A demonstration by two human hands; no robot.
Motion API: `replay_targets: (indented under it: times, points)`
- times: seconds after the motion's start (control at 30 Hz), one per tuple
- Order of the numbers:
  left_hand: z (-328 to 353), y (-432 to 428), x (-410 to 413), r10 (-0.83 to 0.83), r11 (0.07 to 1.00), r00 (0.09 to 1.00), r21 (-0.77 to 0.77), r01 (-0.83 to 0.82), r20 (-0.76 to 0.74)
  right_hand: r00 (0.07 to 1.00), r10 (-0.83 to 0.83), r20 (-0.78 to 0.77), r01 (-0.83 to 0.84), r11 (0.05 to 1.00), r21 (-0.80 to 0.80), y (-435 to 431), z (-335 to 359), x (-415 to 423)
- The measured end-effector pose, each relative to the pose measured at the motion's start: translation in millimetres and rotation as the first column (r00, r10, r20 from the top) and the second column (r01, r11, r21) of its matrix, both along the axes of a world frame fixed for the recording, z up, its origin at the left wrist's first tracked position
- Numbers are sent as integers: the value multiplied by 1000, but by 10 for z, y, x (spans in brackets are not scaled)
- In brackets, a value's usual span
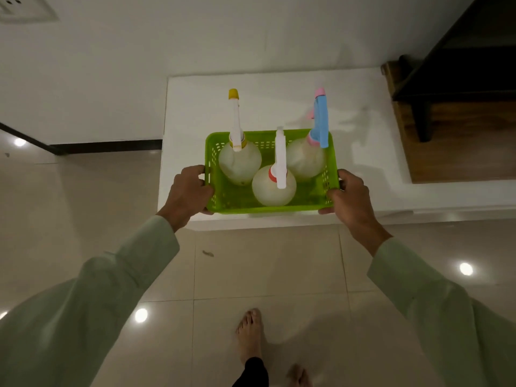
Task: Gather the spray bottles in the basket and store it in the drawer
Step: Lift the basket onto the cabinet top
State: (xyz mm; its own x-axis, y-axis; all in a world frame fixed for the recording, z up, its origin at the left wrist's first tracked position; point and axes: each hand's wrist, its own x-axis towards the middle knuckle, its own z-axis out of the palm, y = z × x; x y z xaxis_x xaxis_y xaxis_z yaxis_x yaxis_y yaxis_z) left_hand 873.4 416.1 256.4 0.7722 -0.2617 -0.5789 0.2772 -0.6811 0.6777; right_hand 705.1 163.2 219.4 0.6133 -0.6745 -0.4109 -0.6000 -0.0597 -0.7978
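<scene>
A bright green perforated basket (234, 201) is over the near edge of a white counter (363, 152). Three translucent spray bottles stand upright inside it. The one with a yellow nozzle (239, 160) is at the left. A white-headed one with a red collar (274, 187) is in front at the middle. The third, with a blue and pink head (305, 160), is at the right. My left hand (187, 192) grips the basket's left end and my right hand (352, 198) grips its right end. No drawer can be made out.
A dark wooden shelf unit (458, 113) stands at the right end of the counter. A white wall (111, 65) runs behind. Glossy beige floor tiles (268, 263) lie below, where my bare feet (250, 336) show.
</scene>
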Motion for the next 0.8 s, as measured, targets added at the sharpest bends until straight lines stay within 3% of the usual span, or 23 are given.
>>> replay_targets:
  times: [0.17, 0.3, 0.4, 0.47, 0.5, 0.57, 0.67, 0.8]
  points:
    - [-72, -72, 41, 9, 1000, 1000, 10, -10, 14, 1000, 1, 2, -1, 1000, -18, -72, -16, 26]
    - [-71, -21, -155, 84, 995, 994, -51, -80, 71, 993, -72, 92, 64, 995, 82, -17, -9, -87]
    - [-114, 71, -553, 249, 966, 940, -134, -223, 232, 953, -186, 239, 180, 982, 48, 180, 0, -338]
    - [-222, 98, -894, 382, 919, 888, -207, -335, 258, 897, -299, 326, 306, 952, 31, 374, -91, -524]
    - [-312, 100, -1058, 438, 890, 877, -232, -392, 198, 868, -374, 327, 369, 926, 79, 477, -181, -597]
    - [-568, 79, -1317, 539, 811, 840, -235, -536, -60, 818, -541, 196, 483, 831, 278, 671, -429, -686]
    - [-1040, 11, -1522, 603, 670, 640, -134, -730, -477, 795, -595, -117, 545, 616, 569, 887, -916, -722]
    - [-1805, -139, -1506, 554, 541, 430, -84, -837, -713, 760, -605, -238, 523, 352, 776, 1005, -1668, -603]
